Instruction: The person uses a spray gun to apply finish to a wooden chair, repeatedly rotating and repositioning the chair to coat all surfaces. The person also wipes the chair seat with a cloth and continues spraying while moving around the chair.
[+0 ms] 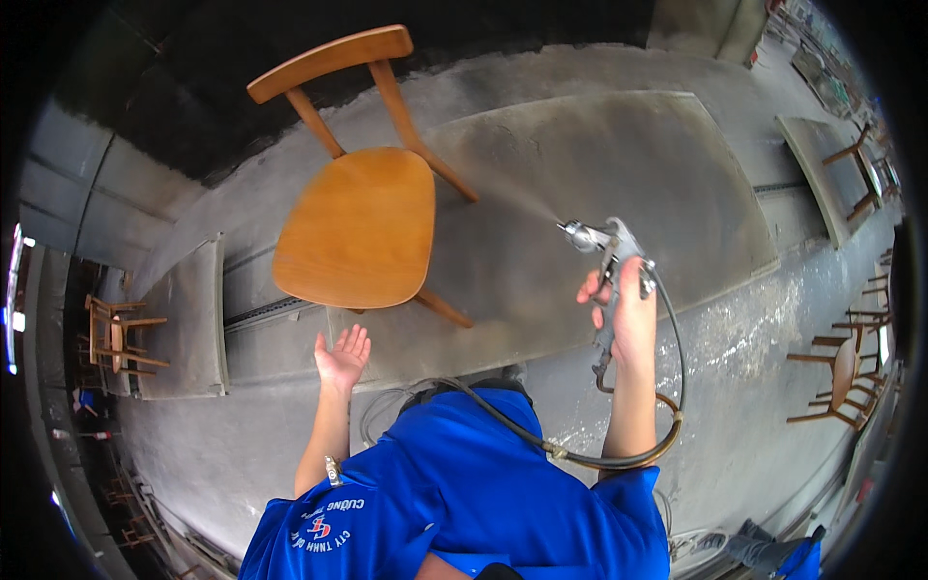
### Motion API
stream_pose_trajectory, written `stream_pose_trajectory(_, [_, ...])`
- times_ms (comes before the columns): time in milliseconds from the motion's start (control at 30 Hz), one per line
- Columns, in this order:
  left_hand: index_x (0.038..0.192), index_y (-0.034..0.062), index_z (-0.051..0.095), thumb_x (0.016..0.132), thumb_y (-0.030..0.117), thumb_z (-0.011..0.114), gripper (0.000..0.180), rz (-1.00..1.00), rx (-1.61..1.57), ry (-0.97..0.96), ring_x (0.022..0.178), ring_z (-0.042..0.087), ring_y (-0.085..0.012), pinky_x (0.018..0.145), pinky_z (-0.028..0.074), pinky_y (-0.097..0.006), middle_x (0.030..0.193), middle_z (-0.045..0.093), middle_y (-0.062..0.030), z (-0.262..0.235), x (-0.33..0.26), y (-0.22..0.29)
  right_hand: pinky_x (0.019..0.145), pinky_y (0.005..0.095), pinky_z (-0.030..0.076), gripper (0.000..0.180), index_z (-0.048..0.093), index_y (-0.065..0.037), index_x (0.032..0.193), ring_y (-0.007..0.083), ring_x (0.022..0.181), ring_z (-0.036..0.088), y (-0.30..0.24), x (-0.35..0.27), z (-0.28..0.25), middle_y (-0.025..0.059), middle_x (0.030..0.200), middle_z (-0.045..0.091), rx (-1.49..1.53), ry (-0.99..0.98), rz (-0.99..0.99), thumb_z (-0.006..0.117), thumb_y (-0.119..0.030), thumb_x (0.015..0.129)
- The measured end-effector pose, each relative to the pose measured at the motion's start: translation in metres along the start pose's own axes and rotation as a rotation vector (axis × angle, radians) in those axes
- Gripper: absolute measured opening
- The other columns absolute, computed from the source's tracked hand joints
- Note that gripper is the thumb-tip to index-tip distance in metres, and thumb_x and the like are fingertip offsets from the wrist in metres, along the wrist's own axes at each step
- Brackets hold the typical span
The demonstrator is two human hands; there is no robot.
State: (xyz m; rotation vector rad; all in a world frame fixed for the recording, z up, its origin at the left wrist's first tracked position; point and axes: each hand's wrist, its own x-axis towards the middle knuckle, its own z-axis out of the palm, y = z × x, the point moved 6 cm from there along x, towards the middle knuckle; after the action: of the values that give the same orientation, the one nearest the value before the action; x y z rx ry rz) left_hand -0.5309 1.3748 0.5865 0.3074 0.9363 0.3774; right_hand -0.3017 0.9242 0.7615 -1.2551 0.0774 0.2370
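My right hand (628, 314) is wrapped round the handle of a metal spray gun (609, 246). A fine mist leaves its nozzle toward the upper left, in the direction of the chair. The chair (362, 227) is wooden, orange-brown, with a curved backrest at the far side, and stands left of the gun. Below the seat's near edge, my left hand (344, 360) is held palm up with fingers stretched out, holding nothing and apart from the chair. A hose (580, 458) runs from the gun's handle, loops past my right forearm and crosses in front of my body.
A large grey board (599, 184) lies under and beside the chair. Another board with an overturned chair (118, 333) stands at left. Several wooden chairs (843, 377) are along the right, near a further board (817, 174). A dark wall (193, 87) rises behind.
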Motion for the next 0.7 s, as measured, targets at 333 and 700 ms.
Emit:
stream_pose_trajectory(333, [0.158, 0.0075, 0.017, 0.100, 0.062, 0.040, 0.083, -0.054, 0.220, 0.231, 0.134, 0.049, -0.0324, 0.110, 0.038, -0.048, 0.148, 0.047, -0.0145, -0.108, 0.008, -0.006, 0.044, 0.0238, 0.040, 0.053, 0.061, -0.005, 0.096, 0.0139, 0.068, 0.067, 0.071, 0.037, -0.037, 0.0040, 0.074, 0.064, -0.213, 0.150, 0.117, 0.053, -0.058, 0.099])
stream_pose_trajectory(700, [0.161, 0.0101, 0.011, 0.099, 0.066, 0.038, 0.087, -0.079, 0.285, 0.391, 0.133, 0.049, -0.0305, 0.111, 0.038, -0.047, 0.152, 0.043, -0.0136, -0.188, -0.003, -0.001, 0.043, 0.0240, 0.042, 0.049, 0.063, -0.005, 0.093, 0.0111, 0.064, 0.065, 0.107, 0.055, -0.046, 0.0025, 0.071, 0.063, -0.344, 0.218, 0.110, 0.057, -0.054, 0.099])
